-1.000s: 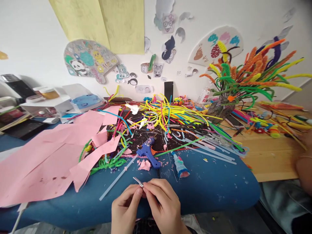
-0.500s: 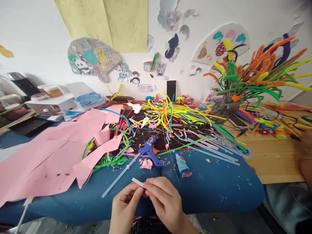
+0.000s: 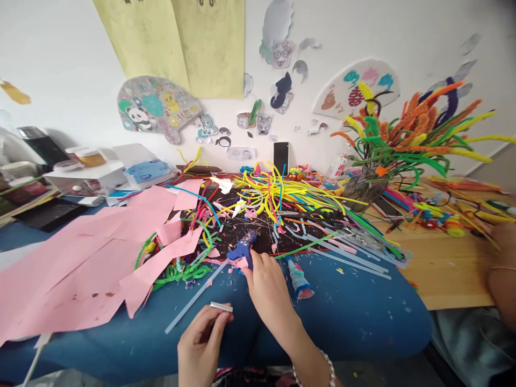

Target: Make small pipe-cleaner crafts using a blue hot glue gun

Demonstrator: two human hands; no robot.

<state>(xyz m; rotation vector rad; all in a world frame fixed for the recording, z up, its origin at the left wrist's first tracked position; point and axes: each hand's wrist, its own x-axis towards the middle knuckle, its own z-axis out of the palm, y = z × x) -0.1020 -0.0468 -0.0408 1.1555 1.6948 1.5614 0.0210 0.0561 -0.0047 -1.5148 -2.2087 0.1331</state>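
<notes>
My left hand (image 3: 203,336) is closed near the table's front edge, pinching a small whitish, silvery bar (image 3: 221,307) between thumb and fingers. Farther forward, my right hand (image 3: 266,285) is closed around the handle of a blue hot glue gun (image 3: 241,250) lying on the table; my hand hides most of that handle. A long translucent glue stick (image 3: 193,298) runs from the gun's rear toward the front left. Beside my right hand lies a light-blue fuzzy cone (image 3: 301,284) with a pink opening.
Pink paper sheets (image 3: 80,269) cover the left side. Yellow pipe cleaners (image 3: 298,191) pile up at the back, and loose glue sticks (image 3: 355,258) lie to the right. A vase (image 3: 360,189) of fuzzy stems stands back right. Another person's arm (image 3: 502,279) is at the right edge.
My right hand has left my left hand and moved forward onto the glue gun's handle. My left hand keeps the bar and has shifted slightly left and down.
</notes>
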